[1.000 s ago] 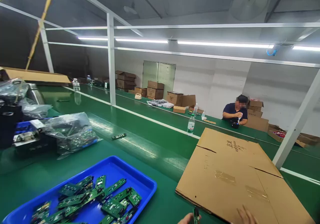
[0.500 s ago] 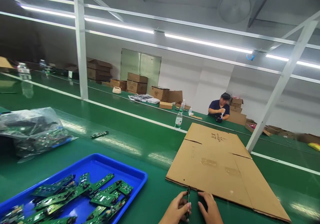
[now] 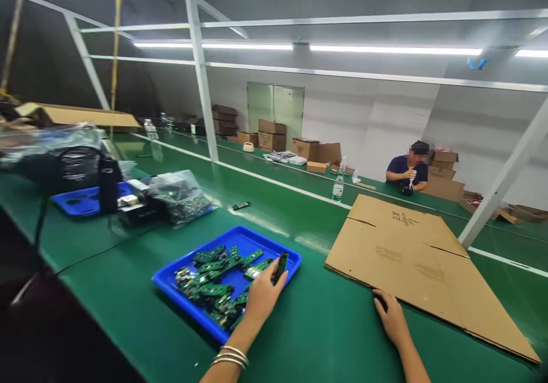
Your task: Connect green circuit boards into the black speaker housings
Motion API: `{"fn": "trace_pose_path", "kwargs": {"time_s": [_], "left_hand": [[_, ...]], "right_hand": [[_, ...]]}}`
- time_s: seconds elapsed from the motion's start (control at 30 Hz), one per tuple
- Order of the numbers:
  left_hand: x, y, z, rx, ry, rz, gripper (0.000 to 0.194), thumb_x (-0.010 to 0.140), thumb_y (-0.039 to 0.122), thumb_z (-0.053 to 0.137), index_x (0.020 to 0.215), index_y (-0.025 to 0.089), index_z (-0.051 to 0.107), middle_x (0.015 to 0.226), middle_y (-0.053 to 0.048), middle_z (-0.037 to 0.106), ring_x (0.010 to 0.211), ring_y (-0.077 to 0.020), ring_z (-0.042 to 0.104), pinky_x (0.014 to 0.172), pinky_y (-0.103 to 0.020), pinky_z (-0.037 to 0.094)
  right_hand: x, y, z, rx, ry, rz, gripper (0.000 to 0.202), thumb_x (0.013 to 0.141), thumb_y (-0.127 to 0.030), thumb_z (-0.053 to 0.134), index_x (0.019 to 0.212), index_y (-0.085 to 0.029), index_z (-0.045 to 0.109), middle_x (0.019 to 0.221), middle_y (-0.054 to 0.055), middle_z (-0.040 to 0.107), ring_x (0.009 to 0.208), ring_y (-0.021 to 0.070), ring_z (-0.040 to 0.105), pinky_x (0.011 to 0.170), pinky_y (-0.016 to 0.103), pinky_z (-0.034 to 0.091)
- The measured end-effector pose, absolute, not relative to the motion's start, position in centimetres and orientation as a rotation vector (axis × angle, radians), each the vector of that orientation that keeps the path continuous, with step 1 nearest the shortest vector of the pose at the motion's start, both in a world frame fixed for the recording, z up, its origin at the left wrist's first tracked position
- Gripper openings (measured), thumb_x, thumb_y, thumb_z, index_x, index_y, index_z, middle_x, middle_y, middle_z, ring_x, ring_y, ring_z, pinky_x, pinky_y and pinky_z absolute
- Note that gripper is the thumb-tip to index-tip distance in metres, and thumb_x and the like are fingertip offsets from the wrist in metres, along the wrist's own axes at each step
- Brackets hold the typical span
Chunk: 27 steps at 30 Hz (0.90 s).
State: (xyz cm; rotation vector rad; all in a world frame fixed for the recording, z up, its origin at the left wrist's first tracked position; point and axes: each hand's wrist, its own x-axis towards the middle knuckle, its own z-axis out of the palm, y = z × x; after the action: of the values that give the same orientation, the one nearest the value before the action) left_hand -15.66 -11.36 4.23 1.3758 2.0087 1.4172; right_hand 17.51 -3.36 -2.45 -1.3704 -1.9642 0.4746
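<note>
Left hand (image 3: 263,294): grasping one narrow circuit board (image 3: 281,266) between thumb and fingers; long axis rising from the grip, top end leaning slightly right. Held board is over the right-hand part of the blue tray (image 3: 252,234), well apart from the right hand.

Right hand (image 3: 390,314): fingers loosely bent, nothing visible in them, at the near edge of the cardboard sheet (image 3: 385,240); contact uncertain.

Blue tray: mostly left of the left hand; contains a jumbled heap of green boards (image 3: 216,289).

Beyond the left hand, leftward: one loose board (image 3: 241,206); clear plastic bag (image 3: 182,194), boards inside.
</note>
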Motion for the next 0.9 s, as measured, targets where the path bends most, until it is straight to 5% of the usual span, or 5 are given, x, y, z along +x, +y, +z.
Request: {"fn": "trace_pose_path", "kwargs": {"time_s": [0.23, 0.37, 0.5, 0.63, 0.9], "left_hand": [[-19.3, -12.9, 4.5, 1.504, 2.436, 1.365, 0.060, 0.080, 0.032, 0.028, 0.127, -0.006, 0.029, 0.132, -0.026, 0.032, 0.129, -0.0353, 0.012, 0.103, -0.055, 0.013], [-12.8, -11.6, 3.2, 1.890, 2.184, 1.080, 0.044, 0.082, 0.027, 0.031, 0.117, 0.007, 0.048, 0.121, -0.015, 0.050, 0.120, -0.0254, 0.037, 0.103, -0.044, 0.026], [-4.4, -8.8, 1.2, 2.214, 1.845, 0.796, 0.053, 0.070, 0.023, 0.053, 0.123, 0.025, 0.044, 0.135, -0.006, 0.039, 0.127, -0.0235, 0.028, 0.103, -0.041, 0.029], [-0.7, -5.6, -0.5, 2.271, 1.788, 0.707, 0.052, 0.078, 0.031, 0.047, 0.128, 0.022, 0.037, 0.139, -0.013, 0.029, 0.129, -0.0293, 0.021, 0.102, -0.053, 0.022], [-1.0, -4.6, -0.9, 2.312, 1.781, 0.576, 0.047, 0.080, 0.039, 0.043, 0.123, 0.020, 0.044, 0.136, -0.013, 0.035, 0.125, -0.0301, 0.029, 0.100, -0.050, 0.027]], "right_hand": [[17.7, -3.4, -2.1, -1.423, -1.975, 0.579, 0.048, 0.078, -0.046, 0.036, 0.105, -0.013, 0.059, 0.108, 0.010, 0.057, 0.104, 0.0219, 0.051, 0.091, 0.035, 0.041], [17.6, -3.7, -1.6, -1.468, -1.951, 0.661, 0.051, 0.077, -0.049, 0.036, 0.108, -0.015, 0.058, 0.112, 0.009, 0.055, 0.105, 0.0229, 0.050, 0.090, 0.035, 0.042], [17.4, -3.8, -1.7, -1.448, -1.931, 0.641, 0.048, 0.077, -0.048, 0.039, 0.106, -0.015, 0.059, 0.110, 0.009, 0.056, 0.105, 0.0232, 0.051, 0.091, 0.036, 0.041], [17.3, -3.8, -2.5, -1.368, -1.907, 0.564, 0.039, 0.078, -0.040, 0.042, 0.102, -0.015, 0.061, 0.106, 0.010, 0.058, 0.103, 0.0226, 0.052, 0.093, 0.037, 0.039], [17.0, -4.2, -2.5, -1.411, -1.916, 0.543, 0.035, 0.080, -0.038, 0.042, 0.101, -0.018, 0.062, 0.105, 0.009, 0.059, 0.101, 0.0217, 0.054, 0.089, 0.033, 0.043]]}}
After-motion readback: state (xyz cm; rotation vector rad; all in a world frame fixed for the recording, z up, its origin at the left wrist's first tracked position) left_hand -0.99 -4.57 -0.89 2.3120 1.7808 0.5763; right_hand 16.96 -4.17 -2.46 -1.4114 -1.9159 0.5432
